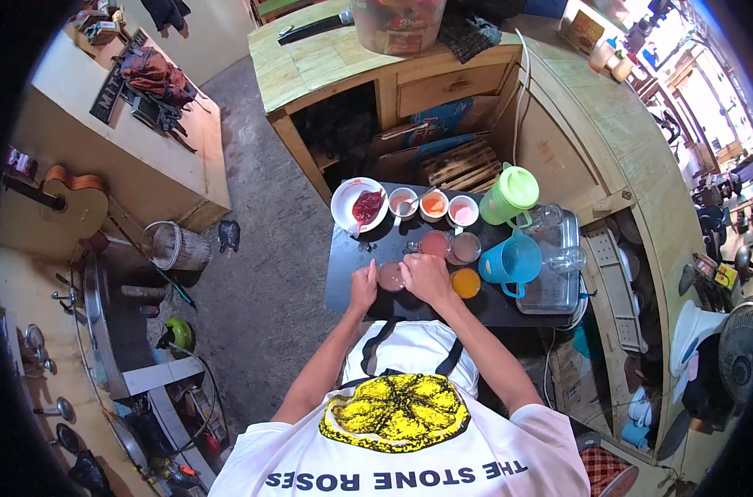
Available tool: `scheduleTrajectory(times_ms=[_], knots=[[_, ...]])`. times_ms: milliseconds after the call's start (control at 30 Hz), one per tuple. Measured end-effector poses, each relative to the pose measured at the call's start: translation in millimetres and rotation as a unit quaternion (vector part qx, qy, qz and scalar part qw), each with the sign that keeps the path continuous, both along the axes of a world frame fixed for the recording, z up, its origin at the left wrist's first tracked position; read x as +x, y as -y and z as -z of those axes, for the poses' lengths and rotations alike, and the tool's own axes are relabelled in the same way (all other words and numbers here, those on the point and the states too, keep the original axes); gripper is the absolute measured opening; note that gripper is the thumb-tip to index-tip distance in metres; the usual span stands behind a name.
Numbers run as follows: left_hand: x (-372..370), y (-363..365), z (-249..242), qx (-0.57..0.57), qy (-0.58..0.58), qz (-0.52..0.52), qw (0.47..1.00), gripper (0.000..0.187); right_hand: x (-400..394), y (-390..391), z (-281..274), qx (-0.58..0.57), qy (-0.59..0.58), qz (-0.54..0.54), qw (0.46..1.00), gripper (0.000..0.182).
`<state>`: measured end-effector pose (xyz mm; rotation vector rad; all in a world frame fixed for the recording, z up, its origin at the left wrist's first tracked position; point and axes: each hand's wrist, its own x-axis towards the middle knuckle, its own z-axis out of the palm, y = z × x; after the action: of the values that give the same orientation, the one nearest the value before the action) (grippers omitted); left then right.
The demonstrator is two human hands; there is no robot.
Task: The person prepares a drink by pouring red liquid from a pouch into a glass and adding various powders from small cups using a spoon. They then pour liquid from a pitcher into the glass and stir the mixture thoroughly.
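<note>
On a dark low table (340, 263) before me stands a glass of brownish-pink drink (390, 277). My left hand (363, 287) is closed at its left side, apparently on a handle that the fingers hide. My right hand (426, 277) curls against its right rim; its fingertips are partly hidden. Just beyond are a glass of pink drink (434, 243) and a glass of brownish drink (465, 247). An orange drink (466, 283) stands right of my right hand. Farther back are a white bowl with a dark red item (366, 207) and three white cups (434, 205) with coloured contents, one holding a spoon.
A green lidded pitcher (510, 195) and a blue pitcher (512, 260) stand at the right. Beside them a metal tray (550, 298) holds clear glasses lying down. A wooden counter (310, 66) curves around the back and right. A white cable (521, 99) hangs over it.
</note>
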<state>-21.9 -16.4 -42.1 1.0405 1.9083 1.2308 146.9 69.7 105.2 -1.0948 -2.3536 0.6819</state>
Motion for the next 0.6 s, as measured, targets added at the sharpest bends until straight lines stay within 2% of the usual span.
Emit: scheduleTrajectory(times_ms=[100, 200, 300, 400, 500, 600], knots=[[0, 0, -5, -0.007, 0.002, 0.004, 1.000, 0.057, 5, -3, 5, -0.010, 0.105, -0.069, 0.992, 0.022], [1, 1, -11, -0.012, 0.005, 0.002, 1.000, 0.057, 8, -7, 1, -0.056, 0.074, -0.155, 0.984, 0.020], [0, -2, -6, -0.012, 0.000, -0.003, 1.000, 0.057, 3, -5, -1, -0.001, -0.024, -0.063, 0.998, 0.020], [1, -1, -4, -0.013, 0.007, -0.006, 1.000, 0.058, 4, -5, 4, 0.002, 0.046, -0.034, 0.998, 0.020], [0, -2, -4, -0.008, 0.002, -0.003, 1.000, 0.058, 8, -7, 2, -0.041, 0.061, -0.098, 0.992, 0.020], [0, -1, -6, -0.008, -0.010, 0.001, 1.000, 0.058, 4, -4, -3, -0.062, -0.008, -0.082, 0.995, 0.020]])
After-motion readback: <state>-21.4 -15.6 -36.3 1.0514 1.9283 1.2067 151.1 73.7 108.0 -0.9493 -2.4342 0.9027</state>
